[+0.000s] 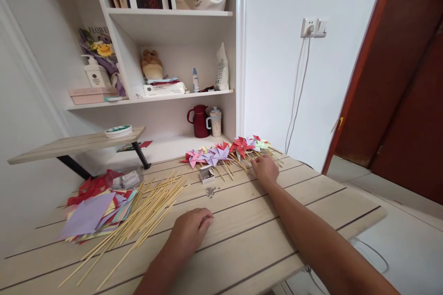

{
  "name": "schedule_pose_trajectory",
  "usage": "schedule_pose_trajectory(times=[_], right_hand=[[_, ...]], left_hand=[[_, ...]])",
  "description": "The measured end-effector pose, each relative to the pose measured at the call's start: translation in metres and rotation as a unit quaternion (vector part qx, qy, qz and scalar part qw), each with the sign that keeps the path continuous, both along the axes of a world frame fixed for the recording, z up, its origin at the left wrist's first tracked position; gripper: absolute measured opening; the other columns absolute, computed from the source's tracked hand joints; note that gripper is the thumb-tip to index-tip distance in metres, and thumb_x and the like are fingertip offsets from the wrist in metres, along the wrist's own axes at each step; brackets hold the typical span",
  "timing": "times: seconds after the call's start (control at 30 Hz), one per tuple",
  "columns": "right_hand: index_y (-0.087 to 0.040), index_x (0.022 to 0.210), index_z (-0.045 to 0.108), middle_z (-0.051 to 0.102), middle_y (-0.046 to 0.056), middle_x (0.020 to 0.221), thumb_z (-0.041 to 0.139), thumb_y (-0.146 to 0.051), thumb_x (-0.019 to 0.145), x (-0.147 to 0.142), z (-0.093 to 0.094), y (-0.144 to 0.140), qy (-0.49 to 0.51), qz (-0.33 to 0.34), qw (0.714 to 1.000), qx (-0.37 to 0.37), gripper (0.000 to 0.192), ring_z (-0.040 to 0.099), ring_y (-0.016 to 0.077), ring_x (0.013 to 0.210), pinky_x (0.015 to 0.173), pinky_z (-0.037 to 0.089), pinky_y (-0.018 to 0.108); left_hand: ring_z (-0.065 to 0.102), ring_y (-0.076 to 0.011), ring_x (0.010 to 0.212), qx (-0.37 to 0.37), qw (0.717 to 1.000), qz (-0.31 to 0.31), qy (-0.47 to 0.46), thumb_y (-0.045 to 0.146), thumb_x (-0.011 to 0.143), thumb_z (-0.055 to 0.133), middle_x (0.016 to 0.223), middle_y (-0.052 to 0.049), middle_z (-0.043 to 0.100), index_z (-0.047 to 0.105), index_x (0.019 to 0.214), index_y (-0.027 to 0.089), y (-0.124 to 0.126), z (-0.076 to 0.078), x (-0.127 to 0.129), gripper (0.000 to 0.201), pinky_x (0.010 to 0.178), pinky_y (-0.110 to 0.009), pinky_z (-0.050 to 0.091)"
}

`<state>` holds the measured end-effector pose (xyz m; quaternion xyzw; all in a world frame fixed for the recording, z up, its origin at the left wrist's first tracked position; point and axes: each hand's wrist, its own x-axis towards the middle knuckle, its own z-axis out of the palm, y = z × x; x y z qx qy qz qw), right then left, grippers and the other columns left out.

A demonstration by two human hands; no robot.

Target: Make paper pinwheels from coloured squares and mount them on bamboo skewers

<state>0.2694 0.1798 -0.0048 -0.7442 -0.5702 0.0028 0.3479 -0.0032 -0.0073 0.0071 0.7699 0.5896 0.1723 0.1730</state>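
Observation:
My right hand reaches far across the wooden table and rests on the sticks of a row of paper pinwheels in red, pink, purple and green. Whether it grips one I cannot tell. My left hand lies palm down on the table with curled fingers and holds nothing. Just left of it is a pile of bamboo sticks. A stack of coloured paper squares lies further left.
Loose metal pins and a small open box sit near the pinwheels. A clear plastic box lies by the paper. Shelves behind hold a red jug, a mug and bottles. A raised wooden shelf stands left. Door at right.

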Motion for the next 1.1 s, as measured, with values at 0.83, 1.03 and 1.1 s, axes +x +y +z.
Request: schedule_pose_trajectory(times=[0.83,1.03,1.1], right_hand=[[-0.02,0.079,0.077,0.074,0.008,0.105,0.058,-0.038,0.091,-0.012,0.001,-0.003,-0.015,0.067,0.997,-0.033,0.029,0.066,0.02,0.089,0.068,0.04,0.027],[-0.021,0.073,0.076,0.074,0.007,0.096,0.062,-0.043,0.088,-0.011,-0.002,-0.003,0.012,0.071,0.997,-0.038,0.03,0.066,0.0209,0.086,0.07,0.042,0.029],[-0.021,0.078,0.077,0.072,0.008,0.104,0.061,-0.05,0.089,-0.01,-0.003,-0.003,0.023,0.066,0.997,-0.028,0.035,0.066,0.0221,0.089,0.073,0.043,0.03]], left_hand=[[0.067,-0.0214,0.097,0.015,1.0,-0.008,-0.012,0.031,0.095,0.045,0.103,-0.003,0.076,0.072,0.099,0.025,0.002,-0.005,-0.002,0.028,0.083,-0.032,0.044],[0.067,-0.0216,0.098,0.007,1.0,-0.001,-0.005,0.03,0.095,0.046,0.105,-0.003,0.076,0.072,0.099,0.025,0.001,-0.002,-0.001,0.027,0.083,-0.032,0.044],[0.067,-0.0218,0.099,0.004,1.0,0.002,-0.003,0.029,0.094,0.046,0.106,-0.003,0.076,0.072,0.1,0.025,0.001,-0.001,0.001,0.027,0.084,-0.032,0.044]])
